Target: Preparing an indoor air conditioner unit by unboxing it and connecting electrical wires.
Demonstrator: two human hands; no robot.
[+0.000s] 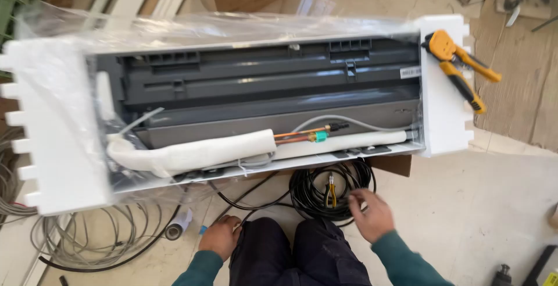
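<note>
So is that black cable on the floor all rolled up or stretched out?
Rolled up. The black cable lies in a round coil on the floor, with small yellow-handled pliers in its middle and the person's right hand at its edge.

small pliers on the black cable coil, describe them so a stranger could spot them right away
Start at the long grey air-conditioner unit lying between white foam end blocks. On the floor just below its front edge sits a round coil of black cable, next to the right hand. The small yellow-handled pliers lie on that coil, far smaller than the orange crimping tool on the foam.
</note>
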